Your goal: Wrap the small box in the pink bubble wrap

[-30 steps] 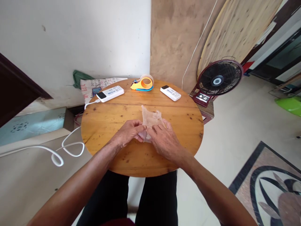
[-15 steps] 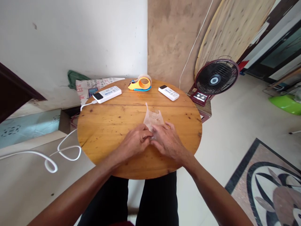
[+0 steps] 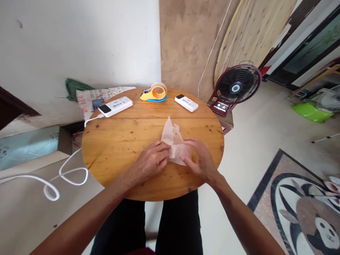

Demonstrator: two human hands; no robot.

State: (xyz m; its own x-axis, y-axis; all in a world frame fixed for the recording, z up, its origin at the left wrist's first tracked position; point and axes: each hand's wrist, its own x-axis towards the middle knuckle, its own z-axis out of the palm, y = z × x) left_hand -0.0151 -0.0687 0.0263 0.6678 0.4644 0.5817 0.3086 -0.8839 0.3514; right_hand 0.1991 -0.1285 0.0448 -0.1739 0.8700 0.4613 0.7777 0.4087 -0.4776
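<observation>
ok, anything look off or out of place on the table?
Nothing spilled or broken. The thin plastic bag pinched between the left hand and right hand is crumpled, one corner poking up. The white cable from the power bank drops off the table edge and loops loose on the floor.

Tabletop (image 3: 119, 141): wood planks, varnished to a low sheen, with dark knots and scuffs. Bag (image 3: 176, 145), centre frame: thin plastic film, translucent, milky, crinkled. Tape dispenser (image 3: 154, 94), upper centre: glossy orange and blue plastic. Power bank (image 3: 115, 105) and remote (image 3: 186, 103): smooth white hard plastic with printed labels. Cable (image 3: 66, 170), lower left: smooth white sheath. Fan (image 3: 237, 85), upper right: dark grille, looks plastic. Floor (image 3: 265, 141): polished, faintly reflective. Wall (image 3: 79, 42): matt paint.
</observation>
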